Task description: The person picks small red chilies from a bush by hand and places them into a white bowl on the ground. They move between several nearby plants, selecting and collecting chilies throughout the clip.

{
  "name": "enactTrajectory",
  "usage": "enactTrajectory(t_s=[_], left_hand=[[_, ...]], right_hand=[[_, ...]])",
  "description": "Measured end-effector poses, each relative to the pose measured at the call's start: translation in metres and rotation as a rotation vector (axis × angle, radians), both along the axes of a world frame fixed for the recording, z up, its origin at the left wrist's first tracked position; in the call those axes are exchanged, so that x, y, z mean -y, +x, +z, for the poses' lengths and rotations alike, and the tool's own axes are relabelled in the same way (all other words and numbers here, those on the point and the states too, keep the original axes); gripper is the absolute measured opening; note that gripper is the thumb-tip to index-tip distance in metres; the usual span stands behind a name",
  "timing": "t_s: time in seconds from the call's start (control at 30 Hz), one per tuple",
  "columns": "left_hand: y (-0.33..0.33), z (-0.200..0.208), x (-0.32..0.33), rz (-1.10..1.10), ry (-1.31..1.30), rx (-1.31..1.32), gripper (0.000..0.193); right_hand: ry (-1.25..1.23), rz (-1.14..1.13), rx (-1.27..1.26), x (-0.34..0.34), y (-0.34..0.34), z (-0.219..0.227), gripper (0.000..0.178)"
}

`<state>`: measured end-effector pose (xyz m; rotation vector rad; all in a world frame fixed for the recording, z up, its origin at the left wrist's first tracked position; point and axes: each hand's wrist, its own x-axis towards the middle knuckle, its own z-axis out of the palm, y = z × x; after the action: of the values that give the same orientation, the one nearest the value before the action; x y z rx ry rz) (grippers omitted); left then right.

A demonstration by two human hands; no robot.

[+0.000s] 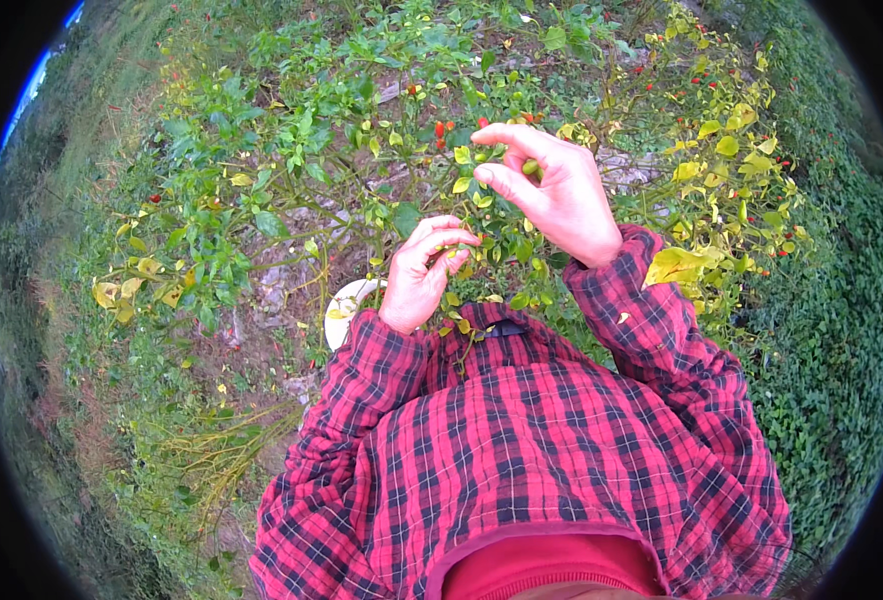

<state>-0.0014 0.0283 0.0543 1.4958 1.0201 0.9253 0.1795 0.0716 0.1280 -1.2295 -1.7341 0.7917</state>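
My right hand [559, 192] is raised among the branches of a pepper plant [311, 150]. Its thumb and forefinger are apart, and a small green pepper [531, 168] sits in the curl of the fingers behind them. Just beyond these fingertips hang red peppers [444, 130]. Lower and to the left, my left hand [421, 278] is closed, thumb against bent fingers. A bit of yellow-green shows at its fingertips, too small to name. Leafy twigs hang beside and below this hand.
Behind my left wrist stands a white round container [346, 308], partly hidden by the sleeve. Yellowing leaves [726, 145] and more red peppers fill the right side. Bare yellowish stems [226, 455] spread at lower left. Dense green growth [821, 330] borders the right.
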Motion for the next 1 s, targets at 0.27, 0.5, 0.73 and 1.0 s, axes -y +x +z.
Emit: enactTrajectory(t_s=[0.27, 0.5, 0.73, 1.0], left_hand=[[-0.004, 0.004, -0.003, 0.050, 0.098, 0.078, 0.015], [-0.003, 0.007, -0.001, 0.039, 0.074, 0.045, 0.015], [-0.001, -0.005, 0.004, 0.071, -0.023, 0.217, 0.018], [-0.003, -0.014, 0.005, 0.103, -0.143, 0.425, 0.016]], right_hand=[[-0.544, 0.164, -0.840, 0.002, 0.009, -0.002, 0.014], [-0.636, 0.084, -0.946, 0.022, 0.018, 0.002, 0.019], [-0.228, 0.173, -0.921, 0.029, 0.042, 0.042, 0.021], [-0.775, 0.210, -0.967, 0.035, 0.042, -0.003, 0.012]])
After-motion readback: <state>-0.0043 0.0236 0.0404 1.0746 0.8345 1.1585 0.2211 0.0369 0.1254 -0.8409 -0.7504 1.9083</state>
